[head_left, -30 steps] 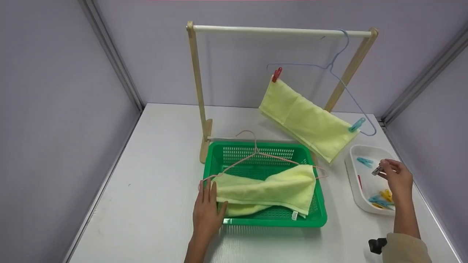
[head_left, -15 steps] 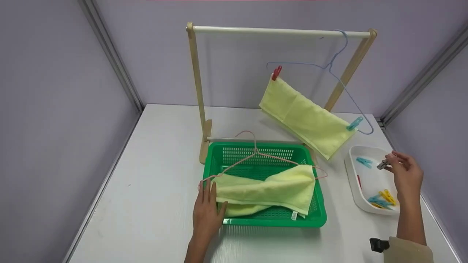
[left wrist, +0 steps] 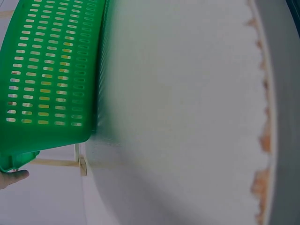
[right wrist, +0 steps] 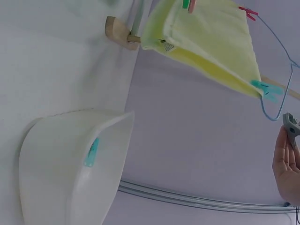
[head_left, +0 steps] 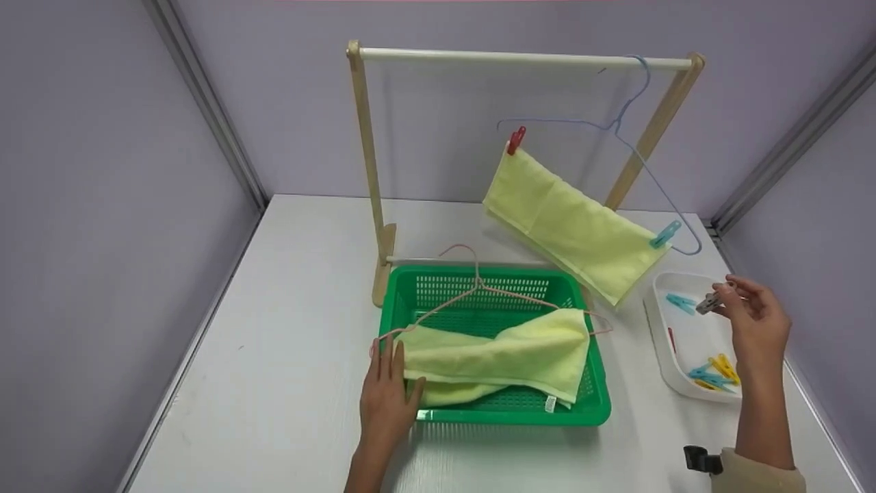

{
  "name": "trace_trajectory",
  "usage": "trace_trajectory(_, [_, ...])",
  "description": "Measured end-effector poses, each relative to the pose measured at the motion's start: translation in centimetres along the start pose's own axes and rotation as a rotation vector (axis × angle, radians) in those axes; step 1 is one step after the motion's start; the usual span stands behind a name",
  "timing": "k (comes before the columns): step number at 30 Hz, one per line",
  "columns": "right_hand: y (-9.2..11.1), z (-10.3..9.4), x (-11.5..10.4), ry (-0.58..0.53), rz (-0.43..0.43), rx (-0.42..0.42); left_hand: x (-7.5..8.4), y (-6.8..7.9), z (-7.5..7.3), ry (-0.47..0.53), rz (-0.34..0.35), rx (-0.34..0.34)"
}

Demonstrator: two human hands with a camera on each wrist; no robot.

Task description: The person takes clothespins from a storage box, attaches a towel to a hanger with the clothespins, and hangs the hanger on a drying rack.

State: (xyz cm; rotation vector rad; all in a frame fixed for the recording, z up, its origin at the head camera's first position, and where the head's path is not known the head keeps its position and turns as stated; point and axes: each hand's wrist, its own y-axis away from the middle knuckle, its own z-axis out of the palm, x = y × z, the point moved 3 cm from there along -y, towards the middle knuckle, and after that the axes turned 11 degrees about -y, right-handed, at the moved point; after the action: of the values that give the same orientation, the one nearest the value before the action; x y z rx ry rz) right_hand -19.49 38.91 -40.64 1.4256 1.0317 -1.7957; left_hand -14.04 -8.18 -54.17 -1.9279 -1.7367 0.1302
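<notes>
My left hand (head_left: pixel 389 397) rests with straight fingers on the left side of the green basket (head_left: pixel 506 416), at the left end of a yellow towel (head_left: pixel 493 356). A pink hanger (head_left: pixel 438 309) lies over the basket, its left corner near those fingertips. The left wrist view shows the basket's slotted wall (left wrist: pixel 51 61) and a bit of finger at lower left. My right hand (head_left: pixel 761 325) pinches a grey clothespin (head_left: pixel 707 303) above the white tray (head_left: pixel 660 349); the right wrist view shows the clothespin (right wrist: pixel 290 123) at the fingertips.
A wooden rack with a white bar (head_left: pixel 479 55) stands behind. From it hangs a tilted blue hanger (head_left: pixel 653 178), with a second yellow towel (head_left: pixel 575 219) held by a red clothespin (head_left: pixel 516 140) and a blue one (head_left: pixel 665 235). Several blue, yellow and red clothespins (head_left: pixel 715 373) lie in the tray.
My right hand, holding the grey clothespin, has risen a little and shifted slightly right over the tray. My left hand stays where it was.
</notes>
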Motion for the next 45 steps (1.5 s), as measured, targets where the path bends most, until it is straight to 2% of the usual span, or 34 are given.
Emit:
trace_trajectory(7, [1.2,1.9,-0.6,-0.028,-0.053,-0.101,0.0,-0.1,-0.1,-0.005,0.005,0.006])
trace_trajectory(13, [1.9,3.3,-0.7,-0.004,-0.107,-0.185,0.0,0.0,0.0,0.016,0.002,0.008])
trace_trajectory(17, [2.2,3.6,-0.7,0.014,-0.12,-0.203,0.1,0.1,0.0,0.021,0.002,0.006])
trace_trajectory(21, [2.4,3.9,-0.8,0.005,-0.124,-0.205,0.0,0.0,-0.1,0.022,-0.01,-0.032])
trace_trajectory(26, [2.7,4.3,-0.9,0.018,-0.113,-0.225,-0.2,-0.2,-0.6,0.091,-0.049,-0.073])
trace_trajectory(33, [2.9,4.5,-1.1,0.022,-0.126,-0.247,-1.4,-1.6,-1.5,0.118,-0.077,-0.011])
trace_trajectory(39, [2.9,4.2,-0.9,0.044,-0.128,-0.254,-2.4,-3.2,-1.7,0.099,-0.074,-0.037])
trace_trajectory(45, [2.8,4.3,-0.8,-0.031,-0.123,-0.267,-3.0,-4.2,-1.7,0.067,-0.082,-0.008])
